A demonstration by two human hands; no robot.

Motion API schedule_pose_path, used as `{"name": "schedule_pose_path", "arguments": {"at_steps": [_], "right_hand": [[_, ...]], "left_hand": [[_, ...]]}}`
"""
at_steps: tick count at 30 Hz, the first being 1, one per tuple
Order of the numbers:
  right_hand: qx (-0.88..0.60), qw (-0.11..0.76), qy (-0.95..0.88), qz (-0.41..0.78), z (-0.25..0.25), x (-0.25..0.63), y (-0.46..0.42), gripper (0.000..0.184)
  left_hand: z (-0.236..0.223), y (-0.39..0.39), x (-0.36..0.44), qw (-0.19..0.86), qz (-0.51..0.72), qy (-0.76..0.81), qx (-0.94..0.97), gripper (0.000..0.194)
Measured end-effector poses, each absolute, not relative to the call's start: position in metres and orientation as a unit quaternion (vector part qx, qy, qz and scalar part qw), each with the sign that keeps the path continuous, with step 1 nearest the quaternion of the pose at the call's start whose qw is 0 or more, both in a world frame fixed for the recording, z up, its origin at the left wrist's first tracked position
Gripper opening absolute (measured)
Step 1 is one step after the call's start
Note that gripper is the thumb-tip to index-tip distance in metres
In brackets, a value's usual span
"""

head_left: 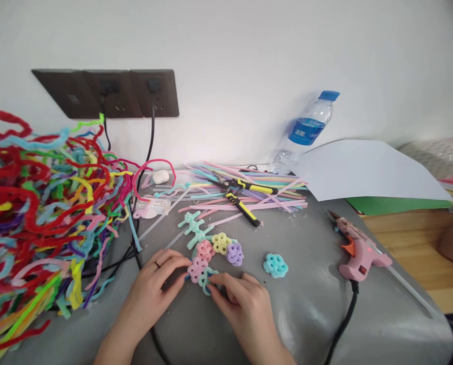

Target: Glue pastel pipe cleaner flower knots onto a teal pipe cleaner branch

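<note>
On the grey table top (pixel 310 304) lies a cluster of small pipe-cleaner flowers: pink (pixel 205 250), yellow (pixel 221 243), purple (pixel 234 253). My left hand (pixel 156 284) presses its fingertips on a lower pink flower (pixel 196 267). My right hand (pixel 241 299) pinches a pale green flower (pixel 206 279) right beside that pink one. The two flowers touch each other. A light blue flower (pixel 275 265) lies apart to the right. Mint green twisted pieces (pixel 193 228) sit just behind the cluster.
A big tangle of coloured pipe cleaners (pixel 40 213) fills the left. Straight pastel stems (pixel 249 195) with yellow-handled cutters (pixel 241 195) lie behind. A pink glue gun (pixel 359 251) rests at right, its cord running forward. A water bottle (pixel 306 129), white paper (pixel 367 170) and wall sockets (pixel 108 94) stand behind.
</note>
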State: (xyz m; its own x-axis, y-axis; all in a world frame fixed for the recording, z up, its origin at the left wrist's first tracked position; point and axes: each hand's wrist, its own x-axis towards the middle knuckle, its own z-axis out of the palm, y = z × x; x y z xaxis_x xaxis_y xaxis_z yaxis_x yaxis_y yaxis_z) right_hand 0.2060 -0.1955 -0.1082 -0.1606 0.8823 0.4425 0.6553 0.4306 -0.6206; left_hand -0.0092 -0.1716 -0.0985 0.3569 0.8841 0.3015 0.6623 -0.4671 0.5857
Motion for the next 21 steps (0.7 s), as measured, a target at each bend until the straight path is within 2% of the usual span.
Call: {"name": "schedule_pose_path", "arguments": {"at_steps": [5, 21], "right_hand": [[-0.515, 0.394, -0.748, 0.141, -0.1076, 0.2056, -0.1951, 0.041], [-0.513, 0.395, -0.75, 0.14, -0.109, 0.2057, -0.1952, 0.033]], "left_hand": [[-0.0984, -0.1723, -0.0093, 0.189, 0.293, 0.483, 0.803, 0.02], [-0.0993, -0.1722, -0.0091, 0.19, 0.291, 0.482, 0.804, 0.019]]}}
